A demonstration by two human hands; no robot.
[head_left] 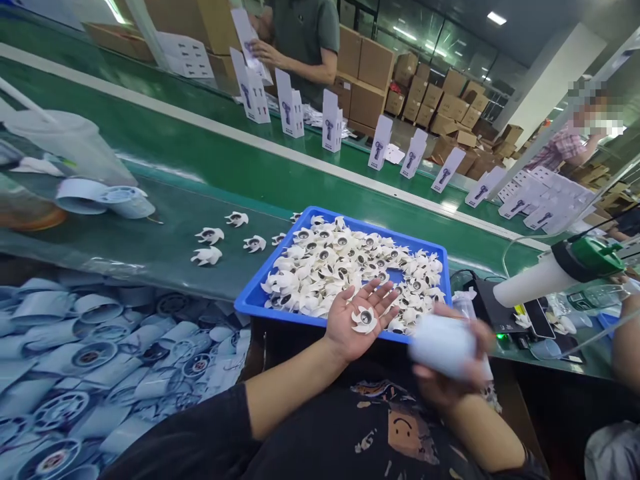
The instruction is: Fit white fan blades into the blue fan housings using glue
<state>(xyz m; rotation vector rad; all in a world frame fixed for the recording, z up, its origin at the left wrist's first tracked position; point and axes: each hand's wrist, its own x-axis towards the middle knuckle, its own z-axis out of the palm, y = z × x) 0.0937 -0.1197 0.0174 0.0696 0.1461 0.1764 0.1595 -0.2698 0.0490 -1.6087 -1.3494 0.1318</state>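
Note:
My left hand [346, 325] is palm up with its fingers stretched out, holding a white fan impeller [365, 320] on the palm. The impeller has curved blades and a dark ring at its hub. To the right, my right hand [475, 367] is wrapped round a light blue cylindrical housing [443, 345]; both are smeared by motion. Just beyond my hands sits a blue tray [253, 298] heaped with white impellers [320, 257]. Several loose impellers [210, 235] lie on the bench left of it.
At lower left is a mass of light blue housings [95, 353]. Two more housings [123, 198] lie by a translucent container [65, 143]. White boxes [331, 127] line the green conveyor [240, 170]. A white-and-green cylinder [540, 280] stands right. Across works a person [310, 40]; an arm [627, 340] shows at right.

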